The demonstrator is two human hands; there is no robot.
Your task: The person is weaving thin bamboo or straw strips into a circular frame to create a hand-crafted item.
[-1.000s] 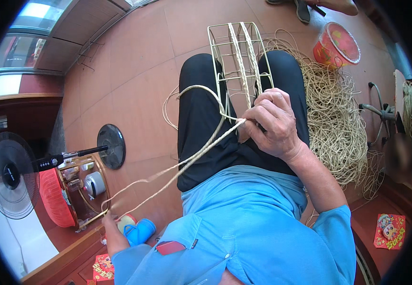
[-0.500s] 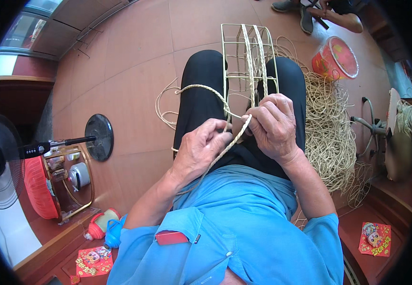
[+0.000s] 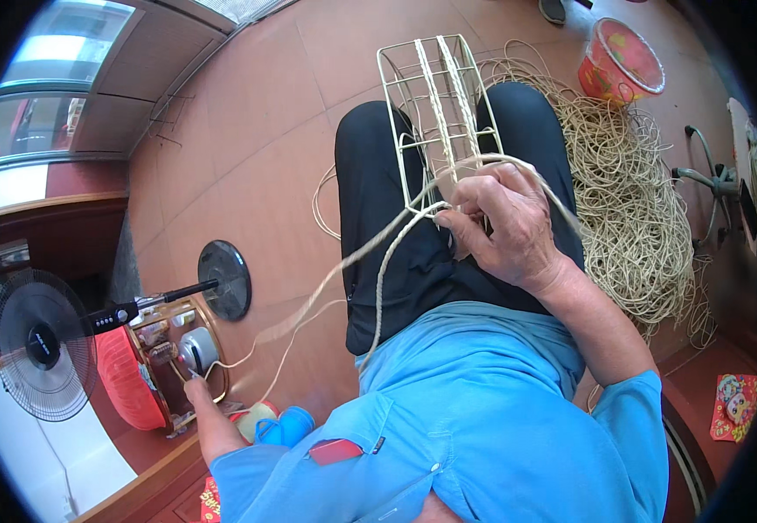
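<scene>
**A:** ok so what's the right hand (image 3: 505, 222) up to here?

**B:** fingers curled in, thumb up against them, pinching the pale cord (image 3: 346, 261) right at the near end of the wire frame (image 3: 422, 141). Another length of cord arcs over the knuckles and trails off across the right thigh, can't tell if it touches the skin.

**A:** and the left hand (image 3: 195, 388)?

**B:** way out to the left, well apart from the frame. Cord runs right up to it, but it's small and blurry, so I honestly can't tell how far closed it is or how it grips.

**A:** where's the frame sitting?

**B:** between the knees, near end toward the person's lap. Two braided strips (image 3: 435, 103) run lengthwise along it, side by side with a gap between them.

**A:** that's a LOT of cord on the floor lol

**B:** yeah, big loose heap (image 3: 627, 209) just beside the right leg, with a red bucket (image 3: 603, 83) near its far end. Over on the left there's a black fan (image 3: 44, 344), plus a blue cup (image 3: 291, 425) near the left sleeve.
</scene>
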